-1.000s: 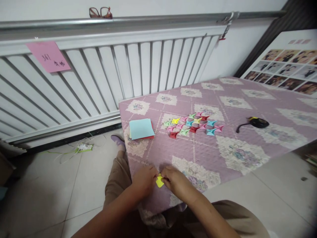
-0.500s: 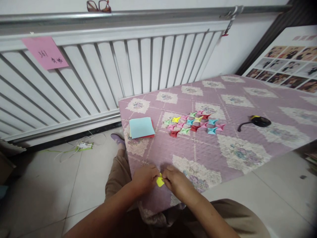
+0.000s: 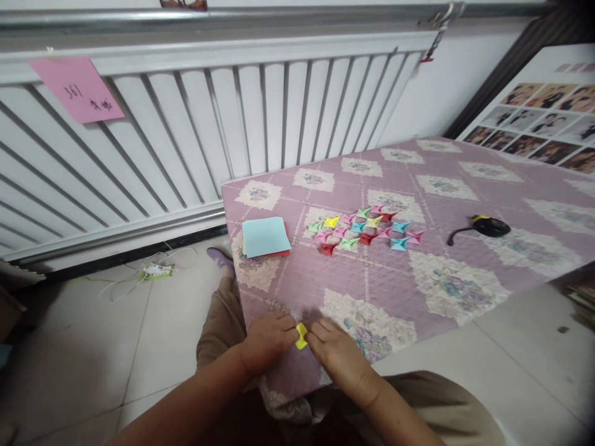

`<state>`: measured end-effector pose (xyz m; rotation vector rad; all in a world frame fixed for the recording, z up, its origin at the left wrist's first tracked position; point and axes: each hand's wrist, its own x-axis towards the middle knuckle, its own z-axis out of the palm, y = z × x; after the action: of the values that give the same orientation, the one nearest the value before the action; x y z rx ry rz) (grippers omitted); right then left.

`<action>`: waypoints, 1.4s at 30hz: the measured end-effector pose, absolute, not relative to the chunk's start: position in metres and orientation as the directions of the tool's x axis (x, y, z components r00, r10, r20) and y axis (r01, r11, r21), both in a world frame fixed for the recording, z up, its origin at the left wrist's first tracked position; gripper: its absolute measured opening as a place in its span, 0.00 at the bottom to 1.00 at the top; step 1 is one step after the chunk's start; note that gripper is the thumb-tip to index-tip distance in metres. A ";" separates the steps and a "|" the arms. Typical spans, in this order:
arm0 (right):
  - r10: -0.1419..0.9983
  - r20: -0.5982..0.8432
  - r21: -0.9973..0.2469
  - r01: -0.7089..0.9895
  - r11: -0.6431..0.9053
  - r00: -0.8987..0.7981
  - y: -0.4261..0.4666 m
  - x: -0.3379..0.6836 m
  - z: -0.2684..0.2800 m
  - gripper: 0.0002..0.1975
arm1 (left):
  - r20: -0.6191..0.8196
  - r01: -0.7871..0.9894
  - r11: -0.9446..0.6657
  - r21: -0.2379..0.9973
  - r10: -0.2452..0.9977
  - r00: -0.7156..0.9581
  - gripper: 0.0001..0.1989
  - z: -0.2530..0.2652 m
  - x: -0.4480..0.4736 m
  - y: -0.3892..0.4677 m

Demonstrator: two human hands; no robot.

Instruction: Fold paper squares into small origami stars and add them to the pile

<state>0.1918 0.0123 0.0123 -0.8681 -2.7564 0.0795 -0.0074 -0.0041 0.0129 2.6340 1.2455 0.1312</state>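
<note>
A small folded piece of yellow paper [image 3: 301,336] is held between my hands, near the front left corner of the table. The fingertips of my left hand [image 3: 271,337] pinch its left side, and those of my right hand [image 3: 329,345] pinch its right side. Further back lies a stack of square coloured paper [image 3: 266,237], light blue on top with red showing at the edge. To the right of the stack sit several small folded paper shapes [image 3: 357,228] in pink, red, green, blue and yellow, set in rough rows.
A floral purple cloth [image 3: 302,279] covers the table. A black object with a thin curved tail [image 3: 490,227] lies at the right. Behind are a white radiator [image 3: 274,118] and a board of photos [image 3: 539,118]. A power strip [image 3: 158,271] rests on the floor.
My fingers have shifted on the yellow paper, and more of it shows between them. It looks more compact. The camera view has tilted slightly down.
</note>
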 end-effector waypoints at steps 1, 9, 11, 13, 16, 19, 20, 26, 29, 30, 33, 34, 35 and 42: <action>0.571 0.219 -0.122 0.558 0.821 -0.791 0.011 0.192 0.013 0.07 | 0.001 0.744 -0.632 0.217 0.763 0.647 0.11 0.013 -0.008 -0.004; 0.589 0.184 -0.098 0.581 0.808 -0.787 0.003 0.194 0.014 0.03 | 0.054 0.715 -0.675 0.181 0.733 0.678 0.14 0.013 -0.010 -0.006; 0.587 0.193 -0.096 0.581 0.808 -0.786 0.002 0.195 0.014 0.04 | 0.046 0.710 -0.683 0.171 0.726 0.686 0.14 0.014 -0.010 -0.006; 0.588 0.206 -0.104 0.580 0.808 -0.782 0.001 0.196 0.013 0.04 | 0.043 0.702 -0.692 0.168 0.717 0.696 0.13 0.014 -0.011 -0.006; 0.602 0.225 -0.147 0.584 0.798 -0.766 0.000 0.196 0.011 0.05 | 0.052 0.705 -0.688 0.172 0.721 0.691 0.12 0.012 -0.011 -0.006; 0.667 0.257 -0.284 0.606 0.743 -0.699 0.000 0.196 0.009 0.05 | 0.069 0.725 -0.665 0.180 0.744 0.665 0.11 0.008 -0.011 -0.007; 0.697 0.254 -0.345 0.611 0.713 -0.670 0.000 0.195 0.010 0.05 | 0.069 0.737 -0.649 0.188 0.758 0.649 0.10 0.006 -0.011 -0.008; 0.816 0.163 -0.495 0.670 0.554 -0.554 0.004 0.185 0.012 0.04 | -0.016 0.796 -0.547 0.260 0.821 0.570 0.08 0.005 -0.008 -0.005; 0.822 0.141 -0.505 0.674 0.539 -0.552 0.007 0.182 0.012 0.04 | -0.086 0.802 -0.516 0.302 0.823 0.562 0.08 0.010 -0.008 0.002; 0.822 0.135 -0.509 0.674 0.536 -0.553 0.008 0.181 0.012 0.05 | -0.108 0.802 -0.504 0.322 0.822 0.560 0.08 0.013 -0.007 0.004; 0.826 0.125 -0.517 0.674 0.527 -0.550 0.010 0.180 0.014 0.06 | -0.134 0.791 -0.490 0.366 0.814 0.566 0.08 0.019 -0.007 0.011; 0.827 0.121 -0.520 0.674 0.524 -0.549 0.010 0.179 0.016 0.06 | -0.138 0.789 -0.490 0.370 0.811 0.569 0.07 0.020 -0.006 0.012; 0.826 0.116 -0.523 0.673 0.523 -0.552 0.011 0.179 0.017 0.06 | -0.143 0.789 -0.491 0.369 0.809 0.570 0.07 0.021 -0.006 0.014; 0.831 0.096 -0.487 0.702 0.519 -0.548 0.013 0.174 0.020 0.07 | -0.130 0.799 -0.491 0.348 0.818 0.560 0.06 0.023 -0.003 0.015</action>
<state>0.1738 0.0135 0.0203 -1.2774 -2.4464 0.5723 -0.0031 0.0148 0.0234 2.4288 1.3183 0.0746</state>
